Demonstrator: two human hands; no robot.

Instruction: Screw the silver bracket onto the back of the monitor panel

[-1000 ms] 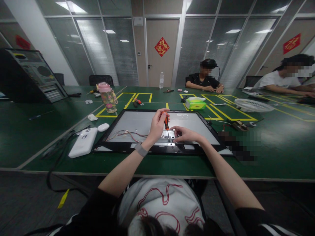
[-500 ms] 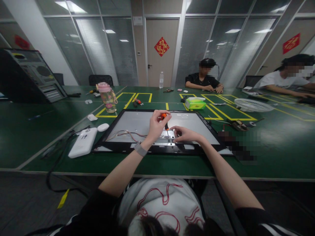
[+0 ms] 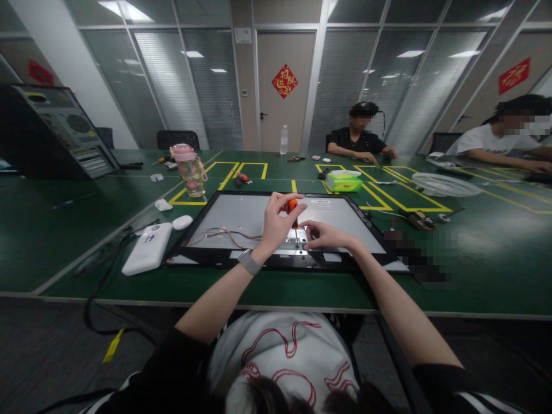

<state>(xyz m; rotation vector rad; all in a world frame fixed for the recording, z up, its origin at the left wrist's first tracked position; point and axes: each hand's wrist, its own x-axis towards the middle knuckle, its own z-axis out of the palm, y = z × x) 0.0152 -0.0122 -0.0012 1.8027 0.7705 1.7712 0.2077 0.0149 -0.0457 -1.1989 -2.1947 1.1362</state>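
Observation:
A flat panel with a black frame (image 3: 362, 261) lies on the green table. My left hand (image 3: 278, 221) has its fingers round the orange and black handle of a screwdriver (image 3: 294, 213), which stands upright over a shiny metal bracket (image 3: 297, 234) near the panel's front edge. Close to the bracket's right side is my right hand (image 3: 323, 236), its fingers curled with the tips by the screwdriver's shaft; whatever they may pinch is too small to tell. Thin wires (image 3: 228, 232) run over the panel left of my left hand.
Left of the panel are a white power bank (image 3: 146, 250), a white case (image 3: 181, 222) and a pink-lidded bottle (image 3: 188, 172). Behind it lies a green pack (image 3: 344, 181). A white fan grille (image 3: 446, 185) is at right. Two people sit across the table.
My left hand has shifted slightly right and turned, with the screwdriver handle now more upright. My right hand has barely moved. A person across the table has raised a hand slightly.

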